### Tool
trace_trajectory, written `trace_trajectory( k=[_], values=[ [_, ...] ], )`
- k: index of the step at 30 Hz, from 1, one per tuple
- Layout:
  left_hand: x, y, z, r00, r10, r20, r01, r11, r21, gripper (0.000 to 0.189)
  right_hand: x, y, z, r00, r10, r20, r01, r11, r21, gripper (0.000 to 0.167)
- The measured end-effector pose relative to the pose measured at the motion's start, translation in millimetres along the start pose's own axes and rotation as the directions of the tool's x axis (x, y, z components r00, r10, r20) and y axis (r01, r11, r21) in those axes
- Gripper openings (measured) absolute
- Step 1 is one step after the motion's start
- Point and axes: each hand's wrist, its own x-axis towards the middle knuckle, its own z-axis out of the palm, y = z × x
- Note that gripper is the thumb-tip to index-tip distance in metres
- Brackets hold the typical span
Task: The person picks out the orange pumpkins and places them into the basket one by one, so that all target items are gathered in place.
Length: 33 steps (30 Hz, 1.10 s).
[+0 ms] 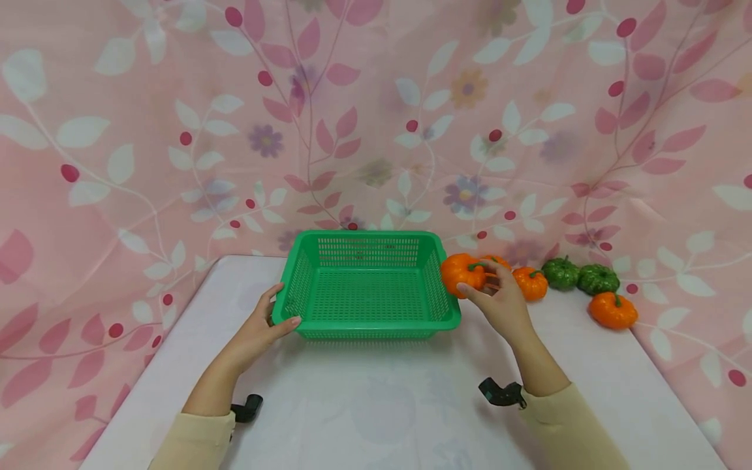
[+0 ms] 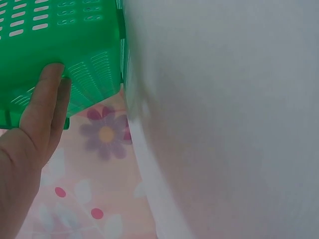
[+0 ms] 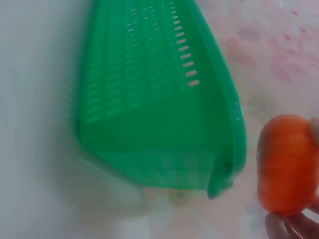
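Note:
A green plastic basket (image 1: 367, 329) with slotted walls stands on the white table, and no items show on its floor. My left hand (image 1: 263, 329) grips its near left corner, thumb on the rim and fingers along the outer side. In the left wrist view, two fingers (image 2: 42, 104) lie against the basket wall (image 2: 30, 55). My right hand (image 1: 499, 297) holds a small orange pumpkin (image 1: 458, 275) with a green stem, raised beside the basket's right rim. The right wrist view shows this pumpkin (image 3: 286, 164) just outside the basket (image 3: 164, 134), fingertips (image 3: 279, 226) under it.
Right of the basket lie more orange pumpkins (image 1: 531, 284), one partly hidden behind my right hand, and two green pumpkins (image 1: 561, 273). Another orange pumpkin (image 1: 613, 311) sits near the table's right edge. A pink floral cloth (image 1: 376, 130) hangs behind the table (image 1: 376, 405).

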Motion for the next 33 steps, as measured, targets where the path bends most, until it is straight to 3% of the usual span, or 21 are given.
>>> trace_trajectory(
  k=[19, 33],
  values=[
    [-0.9, -2.2, -1.5, 1.0, 0.011, 0.022, -0.01, 0.999, -0.043, 0.097, 3.8, -9, 43, 0.99, -0.14, 0.025, 0.138, 0.988, 0.063, 0.07],
    [-0.8, -4.5, -0.9, 1.0, 0.014, 0.022, -0.013, 0.999, -0.045, 0.097, 6.4, -22, 74, 0.988, -0.134, 0.074, 0.13, 0.99, 0.058, 0.071]
  ],
)
